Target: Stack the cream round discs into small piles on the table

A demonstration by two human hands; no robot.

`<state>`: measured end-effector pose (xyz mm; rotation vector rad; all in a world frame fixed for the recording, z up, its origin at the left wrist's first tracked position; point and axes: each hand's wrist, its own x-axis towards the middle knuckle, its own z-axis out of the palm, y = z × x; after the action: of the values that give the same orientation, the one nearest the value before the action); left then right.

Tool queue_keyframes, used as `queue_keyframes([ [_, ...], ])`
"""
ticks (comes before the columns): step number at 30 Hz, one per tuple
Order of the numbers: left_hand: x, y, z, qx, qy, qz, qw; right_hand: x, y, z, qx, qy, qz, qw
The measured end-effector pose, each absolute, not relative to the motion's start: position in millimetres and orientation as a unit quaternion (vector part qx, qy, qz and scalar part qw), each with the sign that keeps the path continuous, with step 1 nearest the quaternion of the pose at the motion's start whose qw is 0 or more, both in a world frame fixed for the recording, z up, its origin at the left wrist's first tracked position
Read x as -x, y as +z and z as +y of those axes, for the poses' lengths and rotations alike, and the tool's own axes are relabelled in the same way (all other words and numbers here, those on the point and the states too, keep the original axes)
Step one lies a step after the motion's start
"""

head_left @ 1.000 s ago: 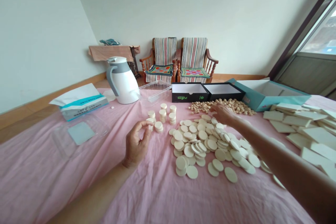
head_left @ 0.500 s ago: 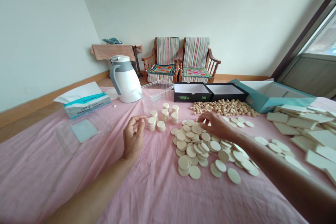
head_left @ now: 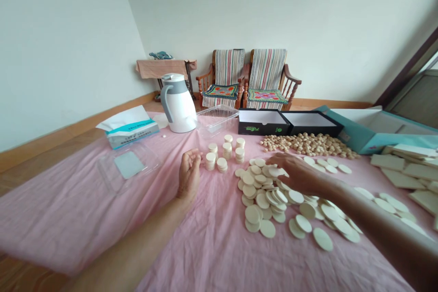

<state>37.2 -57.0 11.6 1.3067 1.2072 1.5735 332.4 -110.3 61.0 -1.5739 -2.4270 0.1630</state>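
Flat, pale circles (head_left: 268, 228) are lying heaped; I can't tell if the left hand (head_left: 189, 174) or right hand (head_left: 293, 172) is holding any.

Big white-and-grey jug (head_left: 183, 112) sitting left of centre, tissue pack (head_left: 134, 134) lower left of it. Couple of stripy-covered wooden armchairs (head_left: 268, 70) in the upper middle, plus a cloth-draped little table (head_left: 160, 69) over in the upper left.

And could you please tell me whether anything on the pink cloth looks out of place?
One small thing: a tiny white piece lies alone on the pink cloth between the tissue pack and the jug, apart from the pile of discs. It is too small to identify. Nothing looks plainly damaged.
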Motion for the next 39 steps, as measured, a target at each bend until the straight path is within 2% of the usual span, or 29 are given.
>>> queue_keyframes([
  [11, -39.3, 12.2, -58.7, -0.483, 0.621, 0.461, 0.411, -323.7, 61.9, -113.6, 0.540, 0.025, -0.840, 0.058],
  [14, -39.9, 13.2, -60.2, -0.488, 0.623, 0.459, 0.404, -312.5, 67.9, -112.8, 0.550, -0.004, -0.831, 0.084],
  [20, -39.0, 11.0, -58.8, -0.496, 0.621, 0.467, 0.389, -251.1, 80.7, -97.1, 0.531, -0.012, -0.821, 0.209],
  [29, -36.0, 9.7, -60.0, -0.506, 0.617, 0.457, 0.393, -190.7, 58.6, -68.1, 0.545, -0.026, -0.824, 0.156],
  [34, -35.3, 8.4, -59.6, -0.509, 0.615, 0.454, 0.395, -200.5, 67.0, -72.9, 0.548, -0.018, -0.814, 0.192],
  [36, -35.5, 8.4, -59.1, -0.505, 0.618, 0.450, 0.399, -213.2, 75.6, -79.0, 0.542, 0.000, -0.815, 0.203],
  [39, -36.4, 9.5, -59.0, -0.504, 0.618, 0.454, 0.398, -235.8, 86.3, -91.4, 0.516, 0.074, -0.837, 0.166],
])
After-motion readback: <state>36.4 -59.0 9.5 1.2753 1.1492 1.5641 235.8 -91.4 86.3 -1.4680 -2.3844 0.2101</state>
